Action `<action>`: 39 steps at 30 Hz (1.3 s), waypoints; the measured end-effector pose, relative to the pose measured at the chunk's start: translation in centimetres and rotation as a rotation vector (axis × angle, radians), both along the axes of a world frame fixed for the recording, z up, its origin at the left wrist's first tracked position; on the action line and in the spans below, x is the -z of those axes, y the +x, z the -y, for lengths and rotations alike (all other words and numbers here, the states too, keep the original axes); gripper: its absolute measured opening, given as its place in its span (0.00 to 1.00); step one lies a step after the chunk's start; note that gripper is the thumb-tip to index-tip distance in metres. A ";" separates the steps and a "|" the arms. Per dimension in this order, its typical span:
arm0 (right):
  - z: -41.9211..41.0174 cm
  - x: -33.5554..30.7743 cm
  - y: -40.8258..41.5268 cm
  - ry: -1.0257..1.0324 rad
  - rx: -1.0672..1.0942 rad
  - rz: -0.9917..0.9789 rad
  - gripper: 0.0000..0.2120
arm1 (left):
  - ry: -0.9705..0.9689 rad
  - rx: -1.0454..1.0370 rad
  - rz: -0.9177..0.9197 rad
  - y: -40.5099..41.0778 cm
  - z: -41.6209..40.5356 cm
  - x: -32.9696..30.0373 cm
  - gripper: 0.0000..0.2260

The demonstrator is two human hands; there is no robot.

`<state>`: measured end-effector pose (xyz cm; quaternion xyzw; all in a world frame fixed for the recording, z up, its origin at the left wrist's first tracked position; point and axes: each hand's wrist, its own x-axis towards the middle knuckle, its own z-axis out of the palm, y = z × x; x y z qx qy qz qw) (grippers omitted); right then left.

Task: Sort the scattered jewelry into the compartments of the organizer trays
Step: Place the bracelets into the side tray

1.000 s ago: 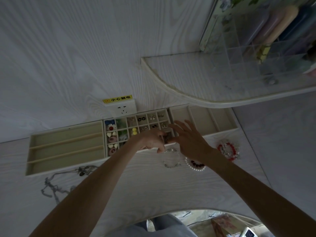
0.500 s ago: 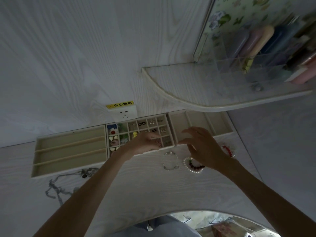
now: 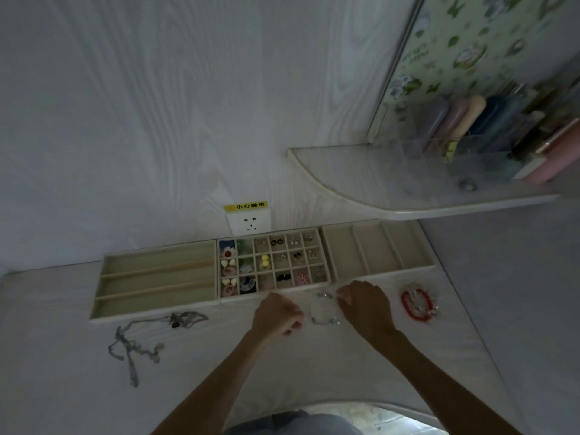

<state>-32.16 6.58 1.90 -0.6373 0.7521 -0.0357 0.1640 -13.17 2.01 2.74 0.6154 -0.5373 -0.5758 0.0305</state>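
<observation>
While my left hand (image 3: 276,313) and right hand (image 3: 365,306), both loosely curled and holding nothing, flank the silver bracelet (image 3: 323,310) lying before the earring tray (image 3: 273,266), I judge it light, limp, best pinched mid-chain.

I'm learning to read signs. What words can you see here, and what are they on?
"小心触电": black characters on the yellow sticker, on the wall just above the white socket.
Green lettering on the flowered panel: blurred, seemingly upside down, unreadable.
No other text shows.
</observation>
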 end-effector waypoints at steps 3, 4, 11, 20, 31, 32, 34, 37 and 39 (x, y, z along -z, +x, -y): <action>0.0 0.2 0.7 0.040 0.023 -0.014 0.17 | -0.050 0.000 0.004 -0.6 -0.5 0.2 0.09; 0.1 0.3 0.8 0.052 0.033 -0.019 0.17 | -0.050 -0.005 0.006 -0.7 -0.5 0.4 0.12; 0.4 0.9 1.0 0.052 0.111 0.150 0.12 | 0.004 0.040 0.003 -1.4 0.0 0.0 0.06; -0.8 -2.7 0.1 -0.104 0.146 0.777 0.13 | -0.160 0.305 -0.055 -1.5 2.6 -3.8 0.23; 2.8 -6.1 -4.9 -0.223 0.271 1.017 0.07 | -0.134 0.476 -0.211 -6.3 7.0 -5.4 0.03; 3.2 -5.8 -5.6 -0.230 0.299 1.030 0.07 | -0.128 0.470 -0.201 -6.8 7.5 -5.1 0.04; 3.9 -4.9 -6.6 -0.236 0.344 1.019 0.09 | -0.184 0.465 -0.139 -7.6 8.4 -4.4 0.08; 5.2 -3.2 -7.8 -0.247 0.399 0.981 0.09 | -0.329 0.504 -0.055 -9.1 9.5 -3.5 0.11; 6.0 -2.6 -7.9 -0.252 0.421 0.901 0.08 | -0.395 0.477 -0.012 -9.7 10.0 -3.0 0.08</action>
